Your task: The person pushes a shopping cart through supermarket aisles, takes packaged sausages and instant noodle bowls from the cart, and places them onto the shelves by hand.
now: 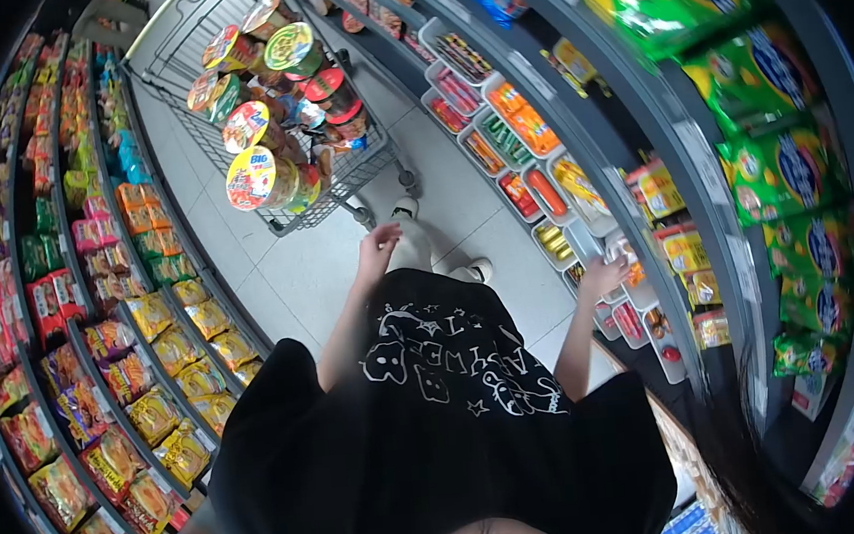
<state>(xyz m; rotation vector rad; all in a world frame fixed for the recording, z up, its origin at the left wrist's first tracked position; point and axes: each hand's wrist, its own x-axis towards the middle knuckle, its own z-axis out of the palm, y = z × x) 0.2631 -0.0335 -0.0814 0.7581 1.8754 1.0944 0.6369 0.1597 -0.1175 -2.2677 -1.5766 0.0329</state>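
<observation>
My left hand (381,242) hangs in front of my body, above the floor, with its fingers loosely bent and nothing seen in them. On the other side my right hand (606,275) is over the small white trays of packaged snacks, close to a tray with orange and white packs (632,267). Its fingers look apart and somewhat blurred, with no item visible in them; whether they touch the packs is unclear. A red round item (671,354) lies in a tray below that hand.
A metal shopping cart (340,185) stands ahead, loaded with several instant noodle cups (251,176). Shelves of bagged snacks (146,313) line the left side. Large green bags (773,175) fill the right shelves. My shoes (404,209) are on the tiled floor near the cart's wheels.
</observation>
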